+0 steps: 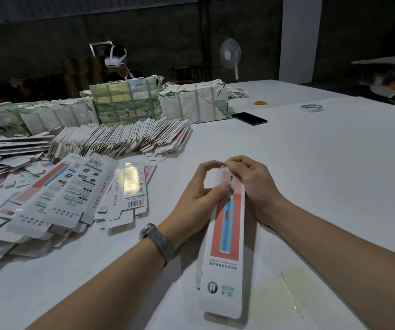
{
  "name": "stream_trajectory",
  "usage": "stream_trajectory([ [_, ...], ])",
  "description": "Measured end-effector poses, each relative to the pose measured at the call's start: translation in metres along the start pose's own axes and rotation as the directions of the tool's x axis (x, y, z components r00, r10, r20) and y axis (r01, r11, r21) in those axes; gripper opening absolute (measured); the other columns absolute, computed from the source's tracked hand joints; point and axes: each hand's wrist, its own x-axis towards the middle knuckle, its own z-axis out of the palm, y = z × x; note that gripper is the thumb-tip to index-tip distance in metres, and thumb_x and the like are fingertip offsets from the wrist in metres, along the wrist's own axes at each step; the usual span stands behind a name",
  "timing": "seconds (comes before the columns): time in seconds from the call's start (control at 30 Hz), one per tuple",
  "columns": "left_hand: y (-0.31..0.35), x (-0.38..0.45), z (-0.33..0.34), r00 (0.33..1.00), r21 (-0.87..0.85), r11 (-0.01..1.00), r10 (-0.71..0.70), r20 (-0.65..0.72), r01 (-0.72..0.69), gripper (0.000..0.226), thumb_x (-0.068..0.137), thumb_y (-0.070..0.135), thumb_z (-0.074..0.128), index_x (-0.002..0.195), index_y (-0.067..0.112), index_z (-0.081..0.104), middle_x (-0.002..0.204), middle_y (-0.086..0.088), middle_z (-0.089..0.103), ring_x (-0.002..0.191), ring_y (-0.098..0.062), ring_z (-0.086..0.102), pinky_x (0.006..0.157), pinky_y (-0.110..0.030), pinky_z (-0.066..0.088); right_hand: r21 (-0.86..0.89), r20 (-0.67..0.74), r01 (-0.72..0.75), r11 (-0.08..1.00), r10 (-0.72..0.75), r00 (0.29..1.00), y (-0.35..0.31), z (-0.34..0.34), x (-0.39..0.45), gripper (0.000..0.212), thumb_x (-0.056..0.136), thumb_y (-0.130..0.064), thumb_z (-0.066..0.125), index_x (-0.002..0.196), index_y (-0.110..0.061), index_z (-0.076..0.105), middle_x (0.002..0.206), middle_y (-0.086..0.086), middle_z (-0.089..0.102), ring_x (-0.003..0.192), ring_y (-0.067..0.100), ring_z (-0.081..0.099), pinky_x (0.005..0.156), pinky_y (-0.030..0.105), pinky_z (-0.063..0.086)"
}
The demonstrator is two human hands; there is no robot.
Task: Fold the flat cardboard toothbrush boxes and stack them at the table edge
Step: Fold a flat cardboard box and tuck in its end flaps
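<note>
From the head view, a long toothbrush box (225,246) lies lengthwise on the white surface (310,175), near its front edge, with its far end lifted between both hands. The left hand (201,194), with a grey band (158,241) on its wrist, curls its fingers round the box's left side, thumb on the printed face. The right hand (251,184) pinches the flap at the box's far tip between thumb and forefinger.

Toward the left edge, loose flat boxes (77,194) lie scattered and overlapping. Behind them a leaning row of flat boxes (125,139) stands on edge. Further back sit wrapped bundles (191,101).

A black phone (249,118) lies just beside the bundles, a tape roll (311,107) toward the far right, well apart from the hands.
</note>
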Motion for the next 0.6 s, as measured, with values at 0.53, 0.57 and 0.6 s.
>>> stream_trajectory([
  [0.53, -0.0074, 0.0016, -0.0057, 0.991, -0.166, 0.985, 0.015, -0.13, -0.037, 0.033, 0.093, 0.042, 0.062, 0.119, 0.042, 0.041, 0.085, -0.008, 0.077, 0.071, -0.025, 0.076, 0.064, -0.029, 0.06, 0.026, 0.097, -0.02, 0.999, 0.017, 0.995, 0.0018, -0.0003, -0.0018, 0.004, 0.101, -0.022, 0.054, 0.1, -0.025, 0.054, 0.083, 0.005, 0.069, 0.066, 0.018, 0.067, 0.061, 0.03, 0.058],
  [0.57, -0.0073, 0.0013, -0.006, 0.992, -0.162, 0.986, 0.016, -0.128, -0.036, 0.03, 0.096, 0.04, 0.061, 0.118, 0.042, 0.041, 0.085, -0.008, 0.077, 0.071, -0.024, 0.076, 0.064, -0.028, 0.06, 0.039, 0.106, -0.026, 0.999, 0.022, 0.994, 0.001, -0.001, -0.0021, 0.004, 0.101, -0.021, 0.054, 0.098, -0.025, 0.054, 0.084, 0.006, 0.07, 0.067, 0.02, 0.067, 0.062, 0.031, 0.059],
  [0.6, -0.0074, 0.0011, -0.0064, 0.992, -0.155, 0.987, 0.015, -0.127, -0.035, 0.027, 0.098, 0.038, 0.06, 0.118, 0.042, 0.041, 0.084, -0.007, 0.077, 0.07, -0.024, 0.076, 0.063, -0.027, 0.059, 0.051, 0.112, -0.033, 0.998, 0.028, 0.993, 0.0004, -0.0015, -0.0025, 0.006, 0.101, -0.02, 0.055, 0.096, -0.024, 0.055, 0.085, 0.007, 0.07, 0.068, 0.022, 0.067, 0.063, 0.032, 0.06],
])
